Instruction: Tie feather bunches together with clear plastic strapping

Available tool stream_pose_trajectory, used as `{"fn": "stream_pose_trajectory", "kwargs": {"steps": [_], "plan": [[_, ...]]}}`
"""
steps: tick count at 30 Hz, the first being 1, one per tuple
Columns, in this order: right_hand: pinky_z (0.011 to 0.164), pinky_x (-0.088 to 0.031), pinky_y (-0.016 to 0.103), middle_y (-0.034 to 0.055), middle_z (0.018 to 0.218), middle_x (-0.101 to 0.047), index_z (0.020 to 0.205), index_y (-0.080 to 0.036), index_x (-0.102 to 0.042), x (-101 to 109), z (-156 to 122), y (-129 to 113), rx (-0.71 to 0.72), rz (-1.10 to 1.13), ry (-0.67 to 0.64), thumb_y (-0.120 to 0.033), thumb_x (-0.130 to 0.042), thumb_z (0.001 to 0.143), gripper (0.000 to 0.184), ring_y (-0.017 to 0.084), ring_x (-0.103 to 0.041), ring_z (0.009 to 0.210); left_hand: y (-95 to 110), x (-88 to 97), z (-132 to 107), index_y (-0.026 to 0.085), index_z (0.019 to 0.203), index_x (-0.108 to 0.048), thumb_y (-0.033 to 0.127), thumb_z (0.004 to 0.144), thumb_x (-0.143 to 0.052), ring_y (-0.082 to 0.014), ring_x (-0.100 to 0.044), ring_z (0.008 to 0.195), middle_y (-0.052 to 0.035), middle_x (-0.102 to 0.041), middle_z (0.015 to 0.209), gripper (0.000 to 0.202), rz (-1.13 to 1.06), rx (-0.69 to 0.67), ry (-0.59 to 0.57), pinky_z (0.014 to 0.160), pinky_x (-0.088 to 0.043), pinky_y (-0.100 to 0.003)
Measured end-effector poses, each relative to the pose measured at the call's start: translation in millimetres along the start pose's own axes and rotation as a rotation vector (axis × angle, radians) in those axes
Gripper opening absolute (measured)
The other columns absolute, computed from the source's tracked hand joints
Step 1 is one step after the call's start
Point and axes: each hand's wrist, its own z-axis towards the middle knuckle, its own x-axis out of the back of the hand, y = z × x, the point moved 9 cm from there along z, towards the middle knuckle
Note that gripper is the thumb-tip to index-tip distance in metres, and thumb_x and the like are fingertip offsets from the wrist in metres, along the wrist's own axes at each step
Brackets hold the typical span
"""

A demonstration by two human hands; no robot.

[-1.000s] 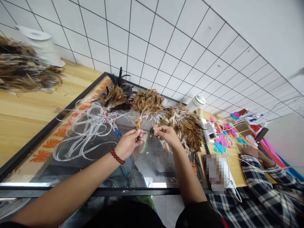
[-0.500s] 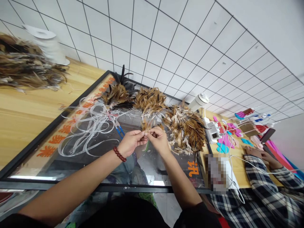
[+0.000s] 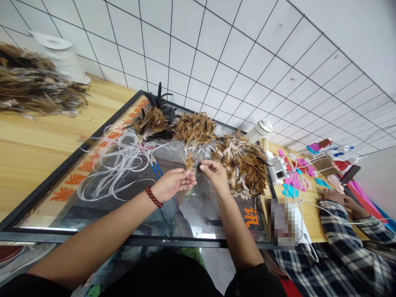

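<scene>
My left hand (image 3: pixel 181 180), with a dark red bead bracelet at its wrist, pinches a small bunch of brown feathers (image 3: pixel 189 161) upright between thumb and fingers. Just to its right, my right hand (image 3: pixel 214 175) has thumb and forefinger pressed together; a thin wisp may stick up from them, too small to name. Beyond the hands lie a pile of brown feathers (image 3: pixel 195 128) and a larger feather pile (image 3: pixel 244 165) on the right. Blue-handled scissors or snips (image 3: pixel 156 167) rest left of my left hand, beside a tangle of clear ribbon (image 3: pixel 119 165).
Everything lies on a black-framed glass board (image 3: pixel 102 214). Black and brown feathers (image 3: pixel 154 121) stand at its back edge. A white bottle (image 3: pixel 260 130), a power strip (image 3: pixel 279 169) and cables are on the right, near a co-worker's plaid sleeve (image 3: pixel 335 225). A white spool (image 3: pixel 60 57) stands far left.
My hands were touching at the fingertips. My right hand has since moved right, away from my left, which keeps the feather bunch, now more plainly visible.
</scene>
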Motion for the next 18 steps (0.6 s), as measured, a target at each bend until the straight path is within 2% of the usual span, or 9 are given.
{"fn": "stream_pose_trajectory", "kwargs": {"steps": [3,6,8,10,13,15,18], "plan": [[0.063,-0.046,0.026,0.0020,0.087,-0.057,0.110,-0.020,-0.061,1.7,-11.1,-24.6,0.239,-0.315,0.042,-0.035,-0.073,0.068,0.046,0.011,-0.049,0.064,-1.6,2.0,1.1,0.011,0.084,-0.066,0.011,0.083,-0.058,-0.0178,-0.069,0.083,-0.0116,-0.072,0.089,0.008,-0.126,0.021,0.016,0.078,-0.054,-0.031],[0.076,-0.048,0.032,0.0066,0.101,-0.055,0.121,-0.021,-0.053,-21.0,-28.1,-43.5,0.449,-0.586,-0.060,-0.034,-0.071,0.070,0.056,0.017,-0.053,0.083,-3.7,2.3,1.7,0.010,0.084,-0.066,0.010,0.084,-0.057,-0.0177,-0.069,0.085,-0.0126,-0.072,0.091,0.009,-0.149,0.013,0.022,0.079,-0.054,-0.031],[0.084,-0.047,0.035,0.0088,0.107,-0.054,0.124,-0.021,-0.050,-35.1,-35.3,-47.3,0.510,-0.724,-0.115,-0.031,-0.069,0.072,0.056,0.021,-0.053,0.094,-5.2,0.7,1.3,0.009,0.081,-0.066,0.011,0.083,-0.058,-0.0181,-0.069,0.083,-0.0130,-0.072,0.089,0.009,-0.136,0.012,0.012,0.077,-0.054,-0.030],[0.086,-0.045,0.037,0.0095,0.108,-0.054,0.125,-0.021,-0.049,-38.3,-36.6,-48.6,0.523,-0.803,-0.091,-0.029,-0.064,0.077,0.051,0.022,-0.054,0.097,-6.5,-1.3,0.4,0.008,0.079,-0.066,0.011,0.083,-0.058,-0.0182,-0.069,0.078,-0.0133,-0.072,0.085,0.009,-0.104,0.024,0.002,0.075,-0.055,-0.031],[0.083,-0.046,0.034,0.0090,0.105,-0.056,0.125,-0.020,-0.050,-24.1,-30.6,-48.1,0.491,-0.806,0.002,-0.032,-0.060,0.081,0.047,0.021,-0.055,0.093,1.0,2.0,-0.3,0.008,0.078,-0.066,0.012,0.083,-0.059,-0.0169,-0.068,0.077,-0.0122,-0.071,0.087,0.009,-0.110,-0.042,0.049,0.076,-0.054,-0.031],[0.078,-0.046,0.031,0.0079,0.100,-0.058,0.118,-0.020,-0.055,-8.3,-22.1,-43.5,0.425,-0.823,0.046,-0.035,-0.059,0.083,0.038,0.019,-0.056,0.087,9.1,8.5,-0.7,0.009,0.077,-0.065,0.012,0.082,-0.060,-0.0141,-0.067,0.075,-0.0092,-0.070,0.083,0.008,-0.161,-0.123,0.117,0.074,-0.054,-0.028],[0.072,-0.043,0.028,0.0059,0.091,-0.061,0.099,-0.021,-0.065,7.7,-5.8,-32.7,0.312,-1.008,0.029,-0.030,-0.053,0.086,0.020,0.018,-0.056,0.080,12.9,13.8,-0.1,0.010,0.075,-0.064,0.015,0.082,-0.062,-0.0094,-0.062,0.062,-0.0040,-0.064,0.069,0.008,-0.207,-0.168,0.165,0.063,-0.052,-0.022]]}}
